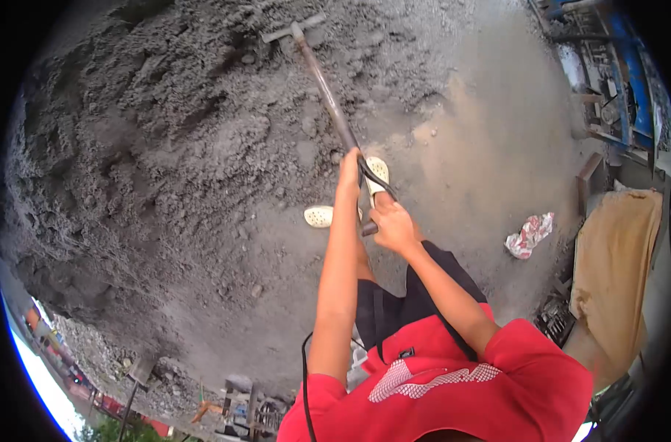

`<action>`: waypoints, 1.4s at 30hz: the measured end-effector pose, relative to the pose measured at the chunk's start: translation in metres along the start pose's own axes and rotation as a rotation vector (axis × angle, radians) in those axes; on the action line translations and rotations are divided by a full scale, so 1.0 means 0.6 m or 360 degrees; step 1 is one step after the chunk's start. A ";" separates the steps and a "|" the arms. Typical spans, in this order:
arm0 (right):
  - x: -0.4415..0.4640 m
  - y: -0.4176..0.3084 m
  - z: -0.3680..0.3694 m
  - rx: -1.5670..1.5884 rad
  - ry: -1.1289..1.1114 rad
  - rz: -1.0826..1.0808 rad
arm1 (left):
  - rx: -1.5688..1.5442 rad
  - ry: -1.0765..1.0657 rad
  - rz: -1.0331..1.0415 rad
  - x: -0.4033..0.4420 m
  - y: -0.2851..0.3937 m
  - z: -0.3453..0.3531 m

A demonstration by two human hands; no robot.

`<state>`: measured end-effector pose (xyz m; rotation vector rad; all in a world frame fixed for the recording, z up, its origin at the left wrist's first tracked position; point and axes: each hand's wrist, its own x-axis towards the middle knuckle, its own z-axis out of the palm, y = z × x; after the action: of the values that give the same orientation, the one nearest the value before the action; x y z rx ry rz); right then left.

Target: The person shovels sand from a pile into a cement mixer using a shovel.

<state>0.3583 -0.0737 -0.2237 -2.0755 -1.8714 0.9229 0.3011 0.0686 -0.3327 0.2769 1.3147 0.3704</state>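
A long-handled hoe (328, 92) with a worn metal pipe handle reaches away from me. Its crosswise blade (312, 20) rests at the grey, clumpy heap of fine material (166, 140). My left hand (351, 166) is wrapped round the handle, farther along toward the blade. Closer to my body, my right hand (393, 226) is closed on the handle near its butt end. A black cord (379, 182) loops between the two hands. Below the handle my feet show in cream clogs (378, 171).
A crumpled red-and-white bag (530, 236) lies on the ground to the right. Beyond it are a tan sheet (616, 276) and blue-framed machinery (630, 74). At lower left, another long-handled tool (133, 387) stands near gravel. A black cable (304, 383) hangs by my left arm.
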 end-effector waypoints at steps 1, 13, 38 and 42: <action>-0.004 0.005 -0.016 0.0025 0.0028 0.0002 | -0.0012 -0.0086 -0.0082 -0.004 0.015 0.014; -0.156 0.070 -0.259 0.0135 -0.0027 0.0156 | 0.0294 0.0108 0.0019 0.028 0.097 0.133; -0.424 0.107 -0.183 0.1995 0.1536 0.2475 | -0.0364 0.0042 -0.0401 0.053 -0.205 0.188; -0.427 0.165 -0.169 0.2023 0.1566 0.2443 | -0.0380 -0.0040 -0.0299 0.089 -0.273 0.181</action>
<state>0.4963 -0.3090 -0.1171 -1.9088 0.8685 0.6041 0.4354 -0.0569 -0.4205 -0.0422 1.2463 0.3589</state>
